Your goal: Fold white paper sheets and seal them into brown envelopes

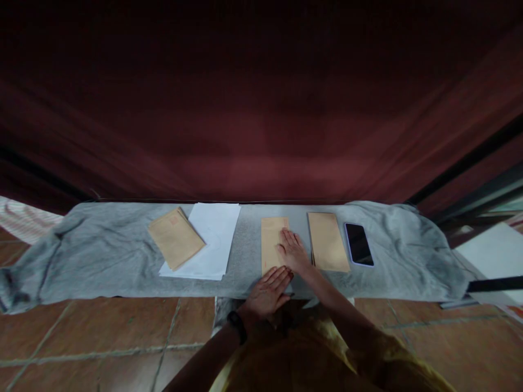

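A brown paper envelope [270, 239] lies lengthwise in front of me on a grey cloth. My right hand [293, 250] rests flat on its right side, fingers stretched toward the far end. At the envelope's near end lies my left hand [267, 291], palm down with the fingers extended; a dark band circles that wrist. The two hands meet near the envelope's lower right corner. Just right of them is a stack of brown envelopes [329, 242]. To the left, more brown envelopes [176, 239] lie askew, partly over white paper sheets [214, 239].
A phone with a dark screen [359, 244] lies right of the envelope stack. The grey cloth [106, 250] covers the narrow surface and is wrinkled at both ends. A dark red curtain-like backdrop [261, 136] rises behind it. Below is a tiled floor [134, 326].
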The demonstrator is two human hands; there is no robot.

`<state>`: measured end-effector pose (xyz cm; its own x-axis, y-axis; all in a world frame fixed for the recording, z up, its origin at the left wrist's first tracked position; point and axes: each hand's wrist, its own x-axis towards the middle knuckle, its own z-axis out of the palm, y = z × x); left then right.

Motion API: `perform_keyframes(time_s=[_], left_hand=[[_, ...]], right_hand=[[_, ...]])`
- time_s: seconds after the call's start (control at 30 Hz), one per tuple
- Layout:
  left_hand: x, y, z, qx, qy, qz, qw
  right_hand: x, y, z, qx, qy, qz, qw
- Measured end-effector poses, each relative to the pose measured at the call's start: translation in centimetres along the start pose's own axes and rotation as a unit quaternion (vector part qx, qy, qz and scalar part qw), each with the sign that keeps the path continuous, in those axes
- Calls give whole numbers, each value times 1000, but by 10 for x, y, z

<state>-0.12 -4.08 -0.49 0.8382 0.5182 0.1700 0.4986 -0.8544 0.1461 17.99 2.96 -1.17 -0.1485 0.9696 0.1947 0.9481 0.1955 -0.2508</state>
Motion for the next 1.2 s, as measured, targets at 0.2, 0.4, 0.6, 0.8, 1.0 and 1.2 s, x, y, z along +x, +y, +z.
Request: perform_keyframes(time_s=[0.2, 0.4, 0.6, 0.8, 1.0, 1.2], left_hand=[[-26, 6, 9, 23, 60, -80, 995], [-37, 16, 14, 19, 101, -186, 977], [-9, 14, 6, -93, 153, -350, 920], [21, -11, -23, -317, 134, -451, 823], [32, -13, -28, -428, 160, -492, 741], [44, 3, -30, -539, 222, -481, 655]], right_hand=[[-109, -7, -10, 13, 58, -89, 994], [-148, -18, -18, 12, 89, -66, 994], [-125, -25, -19, 46, 115, 38, 992], [-100, -33, -14, 51, 132, 141, 980], [-105, -38, -10, 79, 135, 154, 976], [-122, -12, -26, 172, 160, 123, 964]])
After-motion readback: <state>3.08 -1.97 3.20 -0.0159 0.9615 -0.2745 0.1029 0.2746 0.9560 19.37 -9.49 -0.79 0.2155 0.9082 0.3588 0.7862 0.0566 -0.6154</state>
